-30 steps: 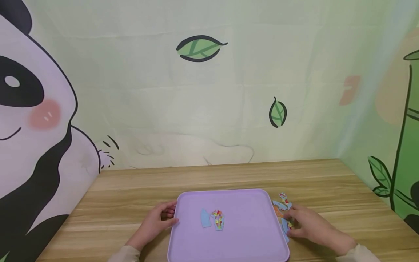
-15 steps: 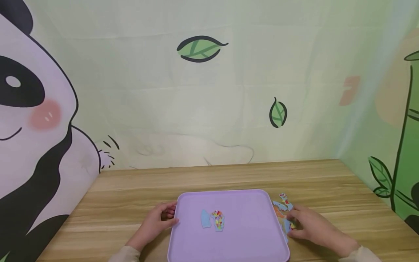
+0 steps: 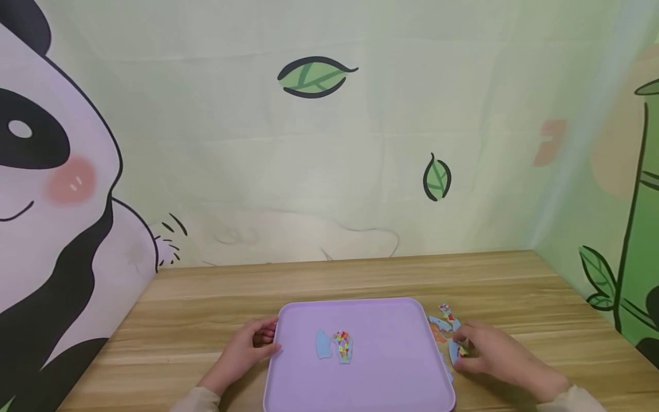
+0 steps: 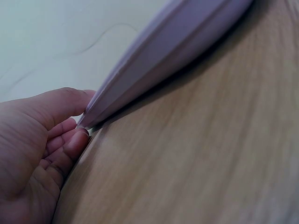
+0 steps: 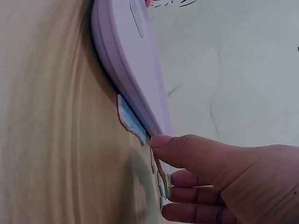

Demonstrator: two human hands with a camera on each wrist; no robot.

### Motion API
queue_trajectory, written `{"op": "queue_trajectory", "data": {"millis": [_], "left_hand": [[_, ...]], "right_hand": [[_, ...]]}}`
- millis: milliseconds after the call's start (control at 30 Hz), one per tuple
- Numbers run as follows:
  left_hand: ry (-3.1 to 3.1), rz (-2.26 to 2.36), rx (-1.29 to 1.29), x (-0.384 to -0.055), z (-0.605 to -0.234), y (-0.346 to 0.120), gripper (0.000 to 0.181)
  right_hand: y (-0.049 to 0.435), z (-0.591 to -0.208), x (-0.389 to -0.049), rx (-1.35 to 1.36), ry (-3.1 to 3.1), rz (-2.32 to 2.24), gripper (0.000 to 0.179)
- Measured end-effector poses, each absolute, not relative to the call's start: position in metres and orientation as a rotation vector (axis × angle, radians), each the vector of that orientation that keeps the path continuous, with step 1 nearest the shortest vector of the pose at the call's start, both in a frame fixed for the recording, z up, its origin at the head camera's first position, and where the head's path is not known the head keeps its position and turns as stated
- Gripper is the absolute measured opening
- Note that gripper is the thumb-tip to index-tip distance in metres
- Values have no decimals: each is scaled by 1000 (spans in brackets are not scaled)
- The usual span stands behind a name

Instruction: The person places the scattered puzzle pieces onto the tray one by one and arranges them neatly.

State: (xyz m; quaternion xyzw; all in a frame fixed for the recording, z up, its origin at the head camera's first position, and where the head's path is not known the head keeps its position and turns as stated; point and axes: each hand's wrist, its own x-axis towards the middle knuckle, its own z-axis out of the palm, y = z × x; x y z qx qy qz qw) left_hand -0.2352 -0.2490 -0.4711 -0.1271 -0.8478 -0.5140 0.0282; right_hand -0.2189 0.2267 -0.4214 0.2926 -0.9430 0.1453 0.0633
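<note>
My left hand (image 3: 244, 346) holds the left rim of a lilac tray (image 3: 391, 355), thumb on the edge and fingers curled beside it. In the left wrist view the thumb and a fingertip meet at the tray's rim (image 4: 110, 95). Right of the tray, my right hand (image 3: 489, 355) pinches a flat light-blue jigsaw puzzle piece (image 3: 454, 350) with a multicoloured patch. The right wrist view shows this piece tilted on edge between thumb and fingers, partly hidden by them. On the tray lie a plain blue piece (image 3: 323, 344) and a piece with a colourful mosaic pattern (image 3: 343, 347).
Several other puzzle pieces lie along the tray's right side, including a patterned one (image 3: 445, 311), a blue one (image 3: 440, 324) and an orange one (image 3: 439, 334). In the right wrist view a blue piece (image 5: 131, 120) sits against the tray's side. Behind the wooden table (image 3: 360, 280) hangs a panda-printed backdrop (image 3: 231, 143).
My right hand has shifted slightly right, drawing the pinched puzzle piece away from the tray's edge and tilting it. The left hand, the tray and the two pieces on it have stayed put.
</note>
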Motion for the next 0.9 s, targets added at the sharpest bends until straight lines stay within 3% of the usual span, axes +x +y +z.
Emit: {"op": "queue_trajectory", "data": {"millis": [400,900], "left_hand": [[-2621,-1580,-413,-234,-469,-249,57],[-2619,-1579,-397,-235,-470,-249,57]], "right_hand": [[222,-408,-221,825,-2912,560,31],[208,-393,-225,948,-2809,540,26]]}}
